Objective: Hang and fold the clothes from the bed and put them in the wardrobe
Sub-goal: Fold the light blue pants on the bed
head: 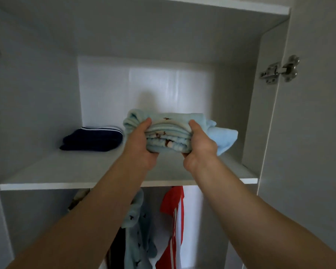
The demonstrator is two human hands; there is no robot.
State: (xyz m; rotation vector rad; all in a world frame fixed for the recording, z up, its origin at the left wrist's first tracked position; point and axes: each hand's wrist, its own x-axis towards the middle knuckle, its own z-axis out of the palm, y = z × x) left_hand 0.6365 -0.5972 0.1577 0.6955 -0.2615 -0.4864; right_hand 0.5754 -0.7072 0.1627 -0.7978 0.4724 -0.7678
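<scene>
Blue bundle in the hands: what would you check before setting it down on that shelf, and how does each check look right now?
1. Grip: the left hand and the right hand each hold one end of the bundle: ok.
2. Fold: the layers are stacked, but a flap sticks out on the right: not ok.
3. Landing spot: there is bare shelf beside the navy pile: ok.
4. Gap to the navy pile: touching or apart, cannot tell.
5. Door: swung open, out of the way: ok.
</scene>
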